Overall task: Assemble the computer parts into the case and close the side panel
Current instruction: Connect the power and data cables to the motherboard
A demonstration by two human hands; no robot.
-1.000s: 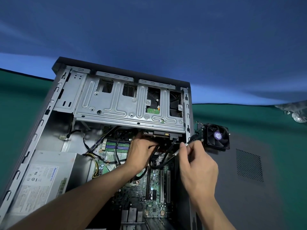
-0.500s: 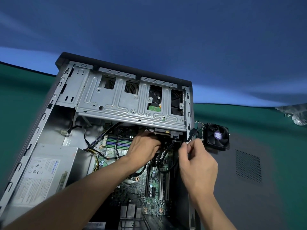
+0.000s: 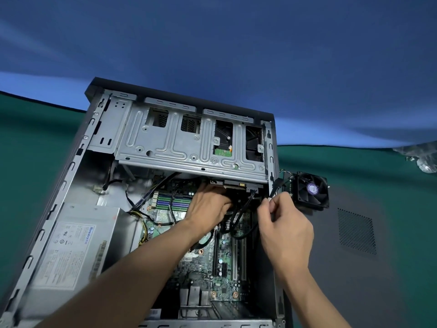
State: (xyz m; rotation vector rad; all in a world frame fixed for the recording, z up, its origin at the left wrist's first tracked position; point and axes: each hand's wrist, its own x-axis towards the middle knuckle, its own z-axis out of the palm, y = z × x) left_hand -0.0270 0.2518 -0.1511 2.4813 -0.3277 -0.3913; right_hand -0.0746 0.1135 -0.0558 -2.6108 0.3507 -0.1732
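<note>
An open grey computer case (image 3: 78,166) lies on its side on a green table. Inside are the drive cage (image 3: 170,147), the motherboard (image 3: 224,263) and the power supply (image 3: 78,247). My left hand (image 3: 208,207) reaches under the drive cage and its fingers curl round a bundle of black cables (image 3: 233,221). At the case's right wall my right hand (image 3: 283,223) pinches a thin cable with a black connector (image 3: 275,185) at its end. Just right of the case a black fan (image 3: 309,190) sits on the dark side panel (image 3: 354,233).
The side panel, with a mesh vent (image 3: 356,230), lies flat to the right of the case. A clear plastic bag (image 3: 423,157) rests at the far right on the green table (image 3: 35,129). A blue backdrop stands behind.
The view has shifted slightly. My left hand has moved a little deeper under the drive cage among the cables. My right hand keeps its pinch on the thin cable near the case's right wall.
</note>
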